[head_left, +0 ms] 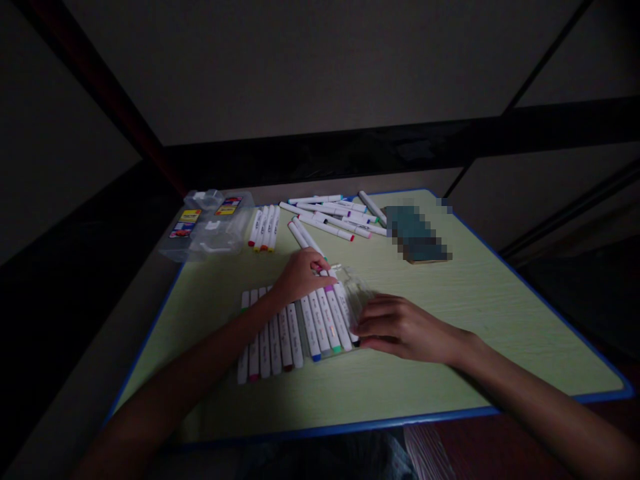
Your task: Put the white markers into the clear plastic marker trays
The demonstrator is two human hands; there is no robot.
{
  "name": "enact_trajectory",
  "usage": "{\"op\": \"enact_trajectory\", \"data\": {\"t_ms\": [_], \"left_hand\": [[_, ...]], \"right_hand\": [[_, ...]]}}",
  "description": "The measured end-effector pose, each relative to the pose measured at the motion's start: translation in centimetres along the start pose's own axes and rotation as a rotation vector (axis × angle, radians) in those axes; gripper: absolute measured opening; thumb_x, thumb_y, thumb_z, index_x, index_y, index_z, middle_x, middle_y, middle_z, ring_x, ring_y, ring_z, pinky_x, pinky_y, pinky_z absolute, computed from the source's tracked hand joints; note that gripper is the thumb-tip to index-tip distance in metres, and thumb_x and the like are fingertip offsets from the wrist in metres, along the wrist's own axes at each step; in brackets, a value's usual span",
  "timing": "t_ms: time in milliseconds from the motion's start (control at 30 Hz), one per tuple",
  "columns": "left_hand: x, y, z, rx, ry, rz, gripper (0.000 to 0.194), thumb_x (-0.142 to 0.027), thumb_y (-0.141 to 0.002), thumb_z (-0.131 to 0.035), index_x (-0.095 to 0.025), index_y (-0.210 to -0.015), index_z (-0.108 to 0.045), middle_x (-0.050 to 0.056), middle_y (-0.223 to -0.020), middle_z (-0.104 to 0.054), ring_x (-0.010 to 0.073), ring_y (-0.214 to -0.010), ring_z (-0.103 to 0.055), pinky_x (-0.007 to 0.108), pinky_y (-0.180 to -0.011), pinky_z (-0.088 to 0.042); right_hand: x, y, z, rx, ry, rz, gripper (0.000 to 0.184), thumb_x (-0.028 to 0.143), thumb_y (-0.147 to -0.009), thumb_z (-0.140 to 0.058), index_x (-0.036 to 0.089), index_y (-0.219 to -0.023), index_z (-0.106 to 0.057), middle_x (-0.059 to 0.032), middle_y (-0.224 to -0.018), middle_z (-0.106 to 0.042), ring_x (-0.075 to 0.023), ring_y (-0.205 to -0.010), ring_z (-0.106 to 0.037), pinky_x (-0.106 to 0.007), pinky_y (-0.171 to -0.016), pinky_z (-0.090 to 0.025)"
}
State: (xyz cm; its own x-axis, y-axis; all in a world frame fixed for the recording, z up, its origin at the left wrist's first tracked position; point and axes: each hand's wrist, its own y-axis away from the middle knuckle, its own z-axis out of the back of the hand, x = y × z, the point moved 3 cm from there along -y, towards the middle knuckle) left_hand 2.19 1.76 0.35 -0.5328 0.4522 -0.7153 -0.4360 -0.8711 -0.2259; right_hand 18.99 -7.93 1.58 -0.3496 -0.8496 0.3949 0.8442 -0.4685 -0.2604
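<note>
Left hand [300, 275], in the head view, is positioned at the center of the frame, thumb and index finger bent around the upper marker ends; whether they pinch one cannot be determined. Right hand [400, 329], right of center, has its fingers bent and close together at the lower end of the black-ended marker [346, 312]; a closed grip cannot be confirmed. This marker is the rightmost of several white-barreled units in the clear plastic tray [359, 288], center of frame. Blue and green ends are visible at the tray's lower edge.

Left of the tray, a row of white markers [275, 343] lies side by side, partly covered by the left forearm. Four markers with red, orange and yellow ends [265, 229] lie at upper left of center. Loose markers [334, 215] overlap at upper center. A transparent plastic case [233, 233] with yellow labels occupies the upper left of the blue-edged table [475, 293]. A pixelated dark teal object [415, 230] lies at upper right.
</note>
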Motion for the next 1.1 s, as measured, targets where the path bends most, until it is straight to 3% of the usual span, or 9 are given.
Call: {"op": "enact_trajectory", "data": {"t_ms": [400,600,900,1100], "left_hand": [[0.0,0.0,0.0,0.018,0.017,0.023,0.017,-0.013,-0.054,-0.075,-0.011,-0.068,-0.065,0.002,-0.073,-0.057,0.0103,-0.065,-0.053,0.023,-0.062,-0.046],[0.5,-0.6,1.0,0.140,0.113,0.102,0.007,-0.010,-0.066,-0.061,-0.011,-0.071,-0.066,0.003,-0.070,-0.065,0.0110,-0.065,-0.060,0.024,-0.065,-0.049],[0.0,-0.7,2.7,0.265,-0.065,0.062,0.011,-0.010,-0.063,-0.060,-0.014,-0.067,-0.069,0.004,-0.070,-0.069,0.0113,-0.063,-0.061,0.021,-0.059,-0.045],[-0.1,-0.6,2.8,0.255,-0.133,0.041,0.010,-0.012,-0.063,-0.060,-0.014,-0.066,-0.069,0.004,-0.068,-0.068,0.0107,-0.061,-0.059,0.020,-0.056,-0.043]], "right_hand": [[0.0,0.1,-0.1,0.002,-0.011,0.023,0.020,0.028,-0.087,-0.048,0.018,-0.096,-0.063,-0.0044,-0.082,-0.065,-0.0149,-0.078,-0.056,-0.031,-0.072,-0.041],[0.1,0.2,0.0,0.004,0.012,0.027,0.020,0.028,-0.088,-0.047,0.018,-0.096,-0.063,-0.0042,-0.083,-0.065,-0.0151,-0.078,-0.055,-0.031,-0.071,-0.041],[0.2,0.1,0.0,0.003,0.032,0.037,0.022,0.029,-0.088,-0.046,0.018,-0.098,-0.062,-0.0043,-0.082,-0.064,-0.0155,-0.077,-0.055,-0.032,-0.070,-0.041],[0.2,0.1,0.0,-0.001,0.036,0.038,0.022,0.029,-0.088,-0.045,0.019,-0.098,-0.062,-0.0040,-0.083,-0.065,-0.0159,-0.077,-0.055,-0.033,-0.071,-0.042]]}}
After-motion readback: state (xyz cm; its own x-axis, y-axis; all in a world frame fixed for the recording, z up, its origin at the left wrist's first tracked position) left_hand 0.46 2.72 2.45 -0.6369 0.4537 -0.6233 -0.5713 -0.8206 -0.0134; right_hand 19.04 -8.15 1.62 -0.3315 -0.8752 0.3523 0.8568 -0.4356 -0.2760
